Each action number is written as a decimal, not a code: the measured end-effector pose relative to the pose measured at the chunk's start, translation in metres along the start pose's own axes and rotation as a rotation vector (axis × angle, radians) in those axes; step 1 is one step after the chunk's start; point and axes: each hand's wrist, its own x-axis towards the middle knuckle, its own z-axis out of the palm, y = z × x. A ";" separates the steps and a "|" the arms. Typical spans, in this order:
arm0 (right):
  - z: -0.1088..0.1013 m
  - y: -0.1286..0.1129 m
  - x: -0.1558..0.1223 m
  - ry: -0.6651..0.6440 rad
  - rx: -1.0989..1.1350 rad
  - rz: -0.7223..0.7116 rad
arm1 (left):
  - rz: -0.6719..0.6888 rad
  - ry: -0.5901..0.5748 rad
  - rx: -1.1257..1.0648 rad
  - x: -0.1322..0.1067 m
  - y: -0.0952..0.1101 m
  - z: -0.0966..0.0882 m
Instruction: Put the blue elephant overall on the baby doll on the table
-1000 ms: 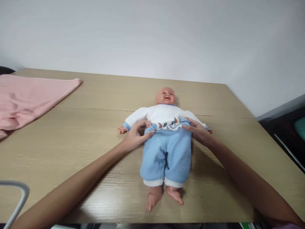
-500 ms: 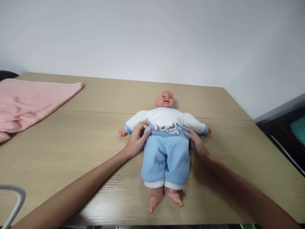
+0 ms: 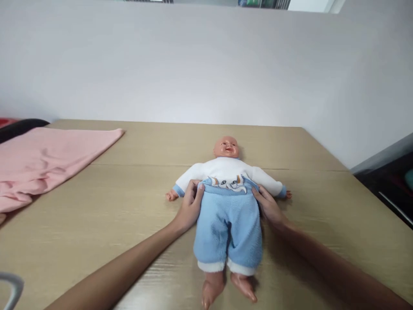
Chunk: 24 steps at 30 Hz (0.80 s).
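Note:
A baby doll (image 3: pixel 226 147) lies on its back with its head toward the wall, arms spread and bare feet toward me. It wears a white top (image 3: pixel 222 168) with blue cuffs and fluffy blue trousers (image 3: pixel 214 215) with white hems. Part of an animal face is visible on the cloth at the waist. My left hand (image 3: pixel 190 206) is closed on the trousers' waist edge at the left, thumb in front. At the opposite side of the waist, my right hand (image 3: pixel 269 207) pinches the same edge, its fingers partly hidden behind the cloth.
The doll rests on a wooden table (image 3: pixel 145 146) with a seam across it. A pink cloth (image 3: pixel 61 159) lies at the left. Behind the table rises a pale wall (image 3: pixel 206 69). A grey curved bar (image 3: pixel 14 284) shows at the lower left, and a dark object (image 3: pixel 387 181) stands at the right.
The view has tilted upward, so everything sits lower in the picture. The waist cloth is spread a little flatter, showing more of the animal face. Both hands keep their hold.

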 end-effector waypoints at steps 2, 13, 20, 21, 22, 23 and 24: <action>0.003 -0.006 0.003 0.006 -0.006 -0.045 | 0.021 -0.006 -0.015 0.004 -0.001 -0.001; -0.008 -0.011 0.018 0.055 -0.116 -0.180 | -0.053 -0.154 -0.168 0.029 -0.010 -0.014; -0.007 -0.026 0.007 -0.031 -0.204 -0.312 | -0.051 -0.224 -0.188 0.030 -0.004 -0.019; -0.006 -0.032 0.005 -0.027 -0.251 -0.363 | -0.017 -0.226 -0.155 0.029 0.001 -0.020; -0.004 -0.039 0.003 -0.027 -0.295 -0.416 | 0.028 -0.227 -0.113 0.028 0.007 -0.020; -0.002 -0.046 0.001 -0.039 -0.332 -0.463 | 0.076 -0.233 -0.069 0.027 0.013 -0.020; 0.000 -0.053 0.001 -0.062 -0.356 -0.500 | 0.115 -0.240 -0.037 0.027 0.018 -0.020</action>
